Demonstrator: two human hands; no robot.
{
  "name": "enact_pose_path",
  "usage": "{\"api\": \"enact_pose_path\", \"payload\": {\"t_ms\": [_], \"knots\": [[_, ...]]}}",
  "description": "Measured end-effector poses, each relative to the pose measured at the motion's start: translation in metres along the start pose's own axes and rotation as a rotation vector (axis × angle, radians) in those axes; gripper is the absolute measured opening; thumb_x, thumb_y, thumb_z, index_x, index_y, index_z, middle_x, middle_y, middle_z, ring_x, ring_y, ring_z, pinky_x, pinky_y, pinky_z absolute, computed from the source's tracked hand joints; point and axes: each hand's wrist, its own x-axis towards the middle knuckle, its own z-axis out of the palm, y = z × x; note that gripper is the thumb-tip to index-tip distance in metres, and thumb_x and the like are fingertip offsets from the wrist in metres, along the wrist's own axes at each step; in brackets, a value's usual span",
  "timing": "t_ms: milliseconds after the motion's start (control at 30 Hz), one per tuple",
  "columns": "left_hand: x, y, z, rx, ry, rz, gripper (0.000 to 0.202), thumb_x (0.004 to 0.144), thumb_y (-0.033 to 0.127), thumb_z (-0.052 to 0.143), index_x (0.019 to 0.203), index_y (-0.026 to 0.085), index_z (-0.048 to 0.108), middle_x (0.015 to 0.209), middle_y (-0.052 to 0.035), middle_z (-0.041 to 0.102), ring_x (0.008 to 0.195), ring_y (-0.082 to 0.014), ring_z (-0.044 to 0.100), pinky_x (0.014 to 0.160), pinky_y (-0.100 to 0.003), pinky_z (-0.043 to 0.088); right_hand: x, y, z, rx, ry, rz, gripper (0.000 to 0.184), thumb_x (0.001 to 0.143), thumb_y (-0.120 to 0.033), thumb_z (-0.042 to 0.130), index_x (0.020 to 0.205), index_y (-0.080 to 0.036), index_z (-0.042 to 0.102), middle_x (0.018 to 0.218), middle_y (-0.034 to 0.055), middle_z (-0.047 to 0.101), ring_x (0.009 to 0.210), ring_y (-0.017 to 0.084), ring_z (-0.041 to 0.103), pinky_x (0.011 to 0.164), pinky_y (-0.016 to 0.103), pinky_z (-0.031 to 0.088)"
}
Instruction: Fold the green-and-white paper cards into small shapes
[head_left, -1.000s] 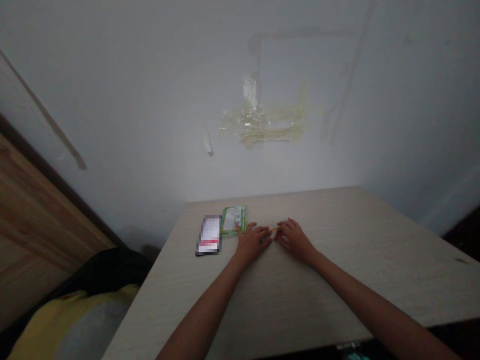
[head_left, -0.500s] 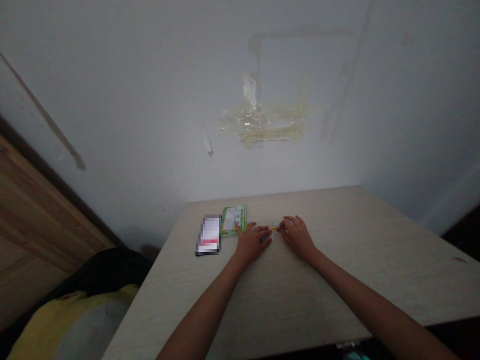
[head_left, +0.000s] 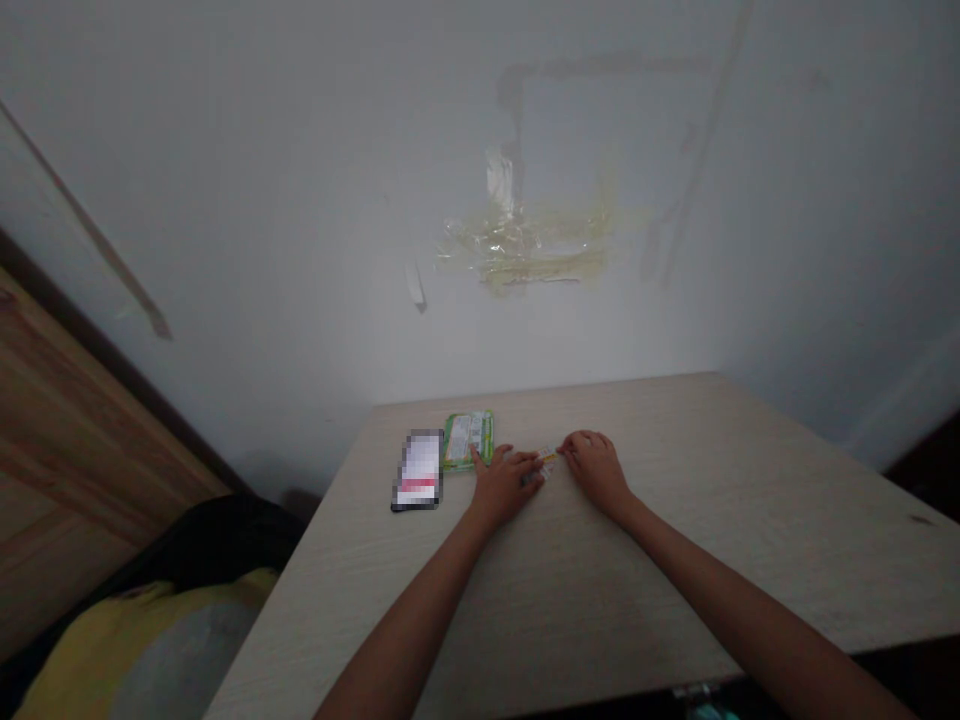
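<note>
Pale tabletop [head_left: 637, 600] against a grey wall [head_left: 300, 200], my left hand [head_left: 501, 490] loosely spread onto a small printed slip [head_left: 548, 459] between both hands, right hand [head_left: 598, 472] bunched by its edge, grip I cannot tell, green packet [head_left: 466, 438] at left thumb.

Bench [head_left: 675, 560]: pale wood-look top. On it: phone [head_left: 420, 468], L side; green pkt [head_left: 469, 432] just beside; small card [head_left: 549, 456] partly under L hand [head_left: 502, 487].
</note>
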Motion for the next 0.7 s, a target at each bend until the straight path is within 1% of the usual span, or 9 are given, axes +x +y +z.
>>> {"api": "enact_pose_path", "payload": {"t_ms": [100,167,333,533,700], "knots": [[-0.0004,-0.0003,0.0001,-0.005,0.011,0.007,0.033,0.091,0.053,0.046,0.119,0.046,0.06,0.129,0.0039,0.062,0.131,-0.0313,0.039,0.103,-0.075,-0.012,0.0,0.0006,-0.0007,0.022,-0.016,0.006,0.011,0.09,-0.016,0.048,0.09,-0.02,0.058,0.091,0.0054,0.066,0.096,0.023,0.058,0.091,0.041,0.04],[-0.0006,-0.0004,-0.0001,-0.003,0.013,0.013,0.033,0.091,0.053,0.046,0.119,0.046,0.06,0.129,0.0046,0.062,0.131,-0.0314,0.039,0.103,-0.076,-0.012,-0.0003,0.0016,-0.0003,0.035,-0.011,-0.015,0.011,0.089,-0.017,0.048,0.09,-0.02,0.058,0.091,0.0059,0.066,0.095,0.024,0.057,0.09,0.041,0.041],[-0.0006,0.0006,-0.0002,0.011,0.008,0.003,0.032,0.09,0.053,0.047,0.119,0.046,0.06,0.129,0.0039,0.062,0.13,-0.032,0.04,0.103,-0.076,-0.01,-0.0014,0.0007,0.0002,0.039,-0.018,-0.084,0.012,0.088,-0.014,0.048,0.091,-0.021,0.058,0.093,0.0053,0.065,0.098,0.024,0.057,0.1,0.046,0.036],[-0.0006,0.0028,-0.0002,0.052,0.011,-0.006,0.033,0.09,0.054,0.046,0.119,0.047,0.06,0.129,0.0042,0.062,0.129,-0.0315,0.041,0.104,-0.076,-0.006,-0.0014,-0.0023,-0.0031,0.055,-0.05,-0.104,0.013,0.088,-0.013,0.048,0.092,-0.021,0.057,0.093,0.0063,0.065,0.095,0.023,0.057,0.099,0.046,0.038],[-0.0004,0.0022,-0.0002,0.046,0.01,-0.012,0.032,0.09,0.053,0.047,0.119,0.047,0.061,0.129,0.0044,0.063,0.129,-0.031,0.041,0.105,-0.075,-0.006,-0.003,-0.0037,-0.0037,0.082,-0.063,-0.152,0.015,0.087,-0.012,0.048,0.092,-0.022,0.058,0.095,0.005,0.065,0.099,0.022,0.057,0.106,0.048,0.033]]}}
